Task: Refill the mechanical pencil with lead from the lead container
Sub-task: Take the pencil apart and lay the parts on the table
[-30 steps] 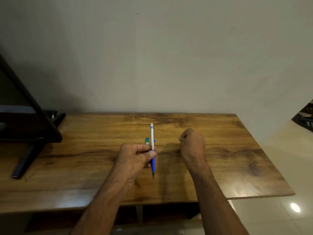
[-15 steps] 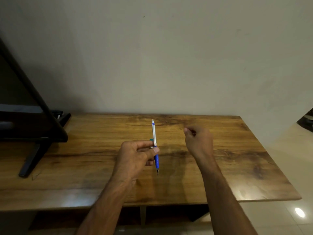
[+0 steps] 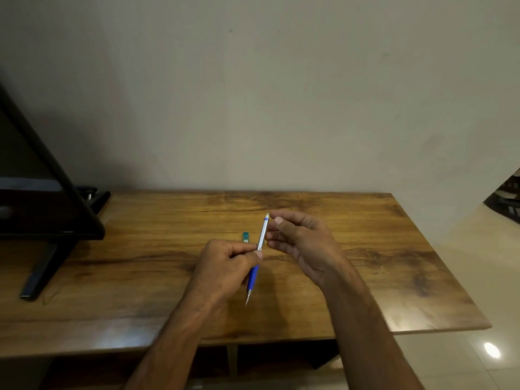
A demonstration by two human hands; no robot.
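blue and silver pencil (image 3: 260, 243), middle of the frame, tip down.
left hand (image 3: 225, 266) fingers are clamped on it; right hand (image 3: 302, 243) fingers sit loosely apart by the cap. pinch the cap, pull straight. green lead container (image 3: 245, 237) lies on table (image 3: 365, 249) behind.

We seem to be in a room of a home, at a plain desk: a wooden table (image 3: 351, 249) with strong grain pushed against a bare, pale painted wall (image 3: 253, 94). At its left end we see the black stand and lower edge of a screen (image 3: 47, 220), a television or monitor. To the right, glossy light floor tiles (image 3: 478, 277) reflect a ceiling light, and dark furniture (image 3: 506, 198), too cropped to identify, sits beyond
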